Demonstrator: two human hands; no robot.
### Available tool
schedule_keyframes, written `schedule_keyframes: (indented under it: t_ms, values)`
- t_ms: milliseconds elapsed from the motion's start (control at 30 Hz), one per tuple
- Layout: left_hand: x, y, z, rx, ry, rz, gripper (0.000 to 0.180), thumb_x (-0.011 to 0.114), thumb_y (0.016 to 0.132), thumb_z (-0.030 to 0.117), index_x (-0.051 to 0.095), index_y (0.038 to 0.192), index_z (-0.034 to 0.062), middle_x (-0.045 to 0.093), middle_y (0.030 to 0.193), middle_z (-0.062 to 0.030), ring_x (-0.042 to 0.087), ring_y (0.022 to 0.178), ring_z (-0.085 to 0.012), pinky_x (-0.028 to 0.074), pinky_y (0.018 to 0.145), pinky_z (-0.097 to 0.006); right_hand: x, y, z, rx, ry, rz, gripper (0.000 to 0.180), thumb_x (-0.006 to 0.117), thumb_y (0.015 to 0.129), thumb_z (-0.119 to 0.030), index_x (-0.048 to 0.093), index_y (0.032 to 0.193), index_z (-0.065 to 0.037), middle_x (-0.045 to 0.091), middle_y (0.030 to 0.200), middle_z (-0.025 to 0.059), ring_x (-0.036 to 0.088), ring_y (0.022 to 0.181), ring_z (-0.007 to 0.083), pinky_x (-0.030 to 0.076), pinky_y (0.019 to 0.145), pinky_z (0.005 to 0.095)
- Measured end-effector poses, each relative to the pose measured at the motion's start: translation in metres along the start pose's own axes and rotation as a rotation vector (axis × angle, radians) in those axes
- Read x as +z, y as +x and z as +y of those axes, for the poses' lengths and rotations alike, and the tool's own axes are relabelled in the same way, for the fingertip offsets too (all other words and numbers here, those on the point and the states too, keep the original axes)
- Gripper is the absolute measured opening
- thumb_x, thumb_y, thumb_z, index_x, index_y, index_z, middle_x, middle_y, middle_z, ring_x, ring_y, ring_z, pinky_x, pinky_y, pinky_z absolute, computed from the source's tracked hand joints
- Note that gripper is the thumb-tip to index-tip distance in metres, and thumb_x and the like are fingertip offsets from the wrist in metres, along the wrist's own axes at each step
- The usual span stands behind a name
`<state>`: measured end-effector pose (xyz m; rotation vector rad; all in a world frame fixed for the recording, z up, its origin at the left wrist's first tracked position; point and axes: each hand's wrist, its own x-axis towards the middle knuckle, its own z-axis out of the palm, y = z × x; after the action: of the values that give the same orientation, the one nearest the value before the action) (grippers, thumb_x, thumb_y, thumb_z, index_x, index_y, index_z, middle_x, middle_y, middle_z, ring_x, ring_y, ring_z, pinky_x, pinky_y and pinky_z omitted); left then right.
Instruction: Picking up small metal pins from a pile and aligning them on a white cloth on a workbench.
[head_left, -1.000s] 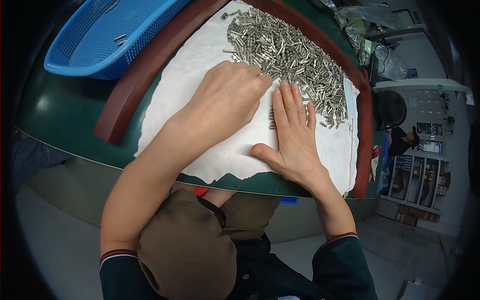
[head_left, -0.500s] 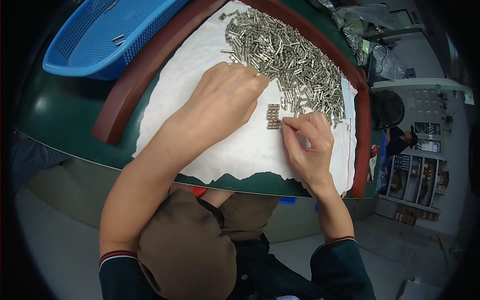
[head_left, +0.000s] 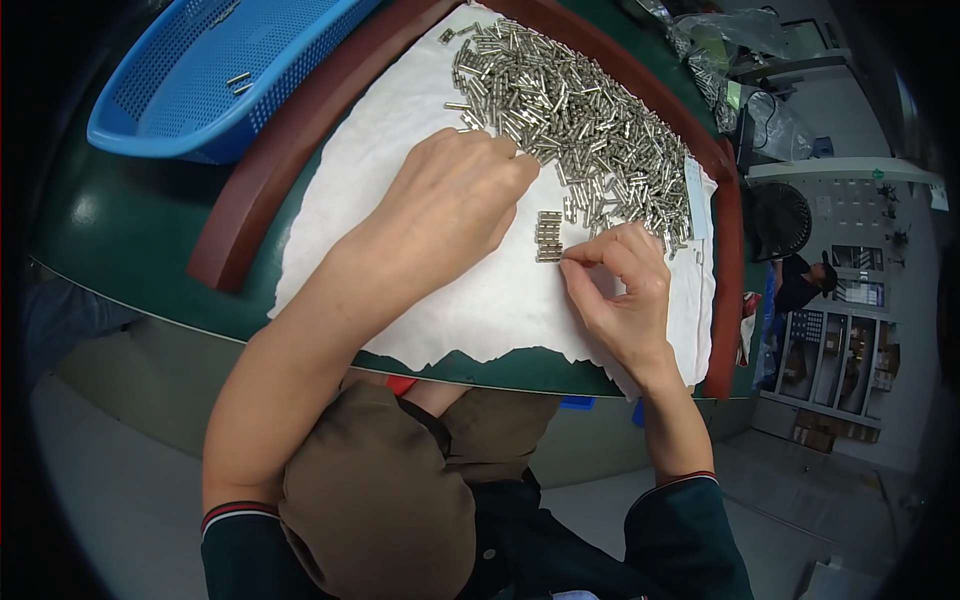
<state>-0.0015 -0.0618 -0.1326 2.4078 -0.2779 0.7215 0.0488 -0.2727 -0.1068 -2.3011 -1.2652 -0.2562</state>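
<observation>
A short, neat row of small metal pins [head_left: 549, 236] lies on a white cloth [head_left: 500, 315], the pins stacked side by side. Thumb and forefinger of my right hand [head_left: 628, 290] are pinched together at the lower right end of this row, touching or almost touching the lowest pin. Whether they grip it is too small to tell. My left hand [head_left: 452, 195] is closed, back upward, left of the row and at the near edge of a large heap of loose metal pins [head_left: 570, 110]. Its fingertips are hidden behind the hand, and so is anything in them.
Dark red raised rails [head_left: 262, 205] border the cloth on the green table [head_left: 110, 215]. A blue perforated basket [head_left: 190, 140] with a few pins inside stands at the far left. Clear plastic bags [head_left: 740, 35] lie at the far right. Another person [head_left: 800, 282] is in the right background.
My right fingertips have moved slightly down and left, to the lower end of the row. My left hand stays almost in place. The whole view has shifted slightly.
</observation>
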Motion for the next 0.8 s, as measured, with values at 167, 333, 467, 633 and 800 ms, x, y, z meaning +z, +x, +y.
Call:
schedule_keyframes:
  t_ms: [167, 333, 467, 633, 800]
  values:
    - [-0.0002, 0.0004, -0.0006, 0.008, -0.002, 0.004, 0.002, 0.062, 0.079, 0.0, 0.062, 0.082, -0.0001, 0.06, 0.074, -0.0132, 0.06, 0.075, -0.0327, 0.047, 0.068, -0.043, 0.0013, -0.0001, -0.0027, -0.042, 0.022, 0.027, 0.012, 0.073, 0.067, -0.001, 0.067, 0.074, -0.008, 0.056, 0.072, 0.0011, 0.053, 0.07, 0.0193, 0.035, 0.067, 0.0328]
    - [0.0003, -0.0004, -0.0007, 0.003, -0.002, 0.002, 0.002, 0.062, 0.08, 0.0, 0.062, 0.082, 0.0002, 0.06, 0.074, -0.0127, 0.059, 0.075, -0.0323, 0.047, 0.068, -0.043, 0.002, 0.0002, -0.006, -0.054, 0.022, 0.011, 0.012, 0.074, 0.066, -0.001, 0.067, 0.074, -0.008, 0.056, 0.072, 0.0008, 0.052, 0.07, 0.0193, 0.035, 0.067, 0.033]
    - [0.0, 0.0, -0.0002, 0.002, 0.003, -0.013, 0.002, 0.063, 0.08, 0.001, 0.062, 0.082, 0.0002, 0.06, 0.074, -0.0126, 0.059, 0.075, -0.0323, 0.047, 0.068, -0.043, 0.0024, -0.0002, -0.0067, -0.064, 0.019, 0.002, 0.012, 0.074, 0.066, -0.002, 0.067, 0.075, -0.008, 0.055, 0.072, 0.0006, 0.052, 0.07, 0.0194, 0.034, 0.067, 0.0333]
    - [0.0003, -0.0007, -0.0009, 0.002, -0.007, -0.002, 0.002, 0.063, 0.08, 0.001, 0.062, 0.081, 0.0001, 0.06, 0.073, -0.0128, 0.059, 0.075, -0.0325, 0.046, 0.068, -0.043, 0.0055, -0.0004, -0.0055, -0.071, 0.024, 0.003, 0.012, 0.074, 0.066, -0.002, 0.067, 0.075, -0.008, 0.055, 0.072, 0.0008, 0.052, 0.07, 0.0193, 0.034, 0.067, 0.0334]
    - [0.0, 0.0004, -0.001, 0.003, -0.003, -0.004, 0.002, 0.063, 0.081, 0.002, 0.062, 0.081, 0.0, 0.06, 0.074, -0.0131, 0.059, 0.075, -0.0327, 0.047, 0.068, -0.043, 0.0063, -0.0001, -0.0036, -0.076, 0.019, 0.004, 0.012, 0.074, 0.066, -0.002, 0.067, 0.075, -0.008, 0.055, 0.072, 0.0007, 0.052, 0.07, 0.0194, 0.034, 0.067, 0.0334]
